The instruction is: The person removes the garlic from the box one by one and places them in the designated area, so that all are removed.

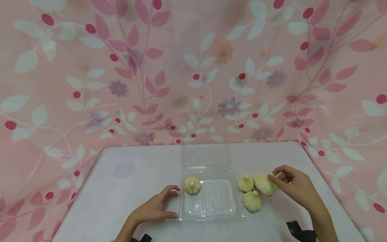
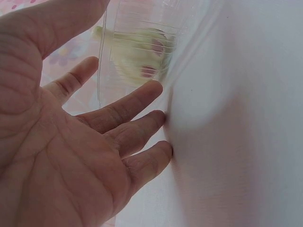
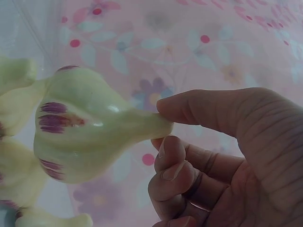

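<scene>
A clear plastic clamshell box (image 1: 211, 215) lies with its lid (image 1: 207, 156) folded back. One garlic bulb (image 1: 192, 185) sits in its back left corner, seen blurred through the plastic wall in the left wrist view. My left hand (image 1: 158, 205) is at the box's left edge, fingers spread and loosely bent; contact with the rim is unclear. Right of the box, my right hand (image 1: 297, 185) pinches a garlic bulb (image 3: 85, 125) by its stem between thumb and fingers. That bulb is pale green-yellow with purple streaks.
More garlic bulbs lie right of the box, including one at the back (image 1: 245, 183) and one in front (image 1: 252, 201). The white table (image 1: 136, 168) has rounded far corners. Behind it hangs a pink cloth (image 1: 181, 67) printed with leaves and flowers.
</scene>
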Demonstrator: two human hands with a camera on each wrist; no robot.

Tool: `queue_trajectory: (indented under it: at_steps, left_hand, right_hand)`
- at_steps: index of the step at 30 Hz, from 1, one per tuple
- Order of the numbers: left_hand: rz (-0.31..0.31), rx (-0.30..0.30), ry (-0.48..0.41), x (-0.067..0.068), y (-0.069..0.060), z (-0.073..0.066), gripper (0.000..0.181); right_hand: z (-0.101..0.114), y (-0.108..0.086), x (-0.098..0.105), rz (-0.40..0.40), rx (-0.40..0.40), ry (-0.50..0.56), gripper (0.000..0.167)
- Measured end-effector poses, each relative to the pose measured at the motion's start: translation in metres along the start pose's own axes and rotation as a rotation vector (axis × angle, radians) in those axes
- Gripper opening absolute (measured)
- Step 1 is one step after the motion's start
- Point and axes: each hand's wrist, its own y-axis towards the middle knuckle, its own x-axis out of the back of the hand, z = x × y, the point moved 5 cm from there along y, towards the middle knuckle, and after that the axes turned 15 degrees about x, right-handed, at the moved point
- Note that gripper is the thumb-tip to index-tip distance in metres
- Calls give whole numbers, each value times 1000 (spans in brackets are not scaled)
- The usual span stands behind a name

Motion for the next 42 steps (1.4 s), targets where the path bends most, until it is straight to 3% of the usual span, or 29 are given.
queue_trajectory:
  at_steps: [42]
  left_hand:
    - [4,11,-2,-1,1,2,83]
  right_hand:
    - [-16,-15,-10,109,-67,-24,32]
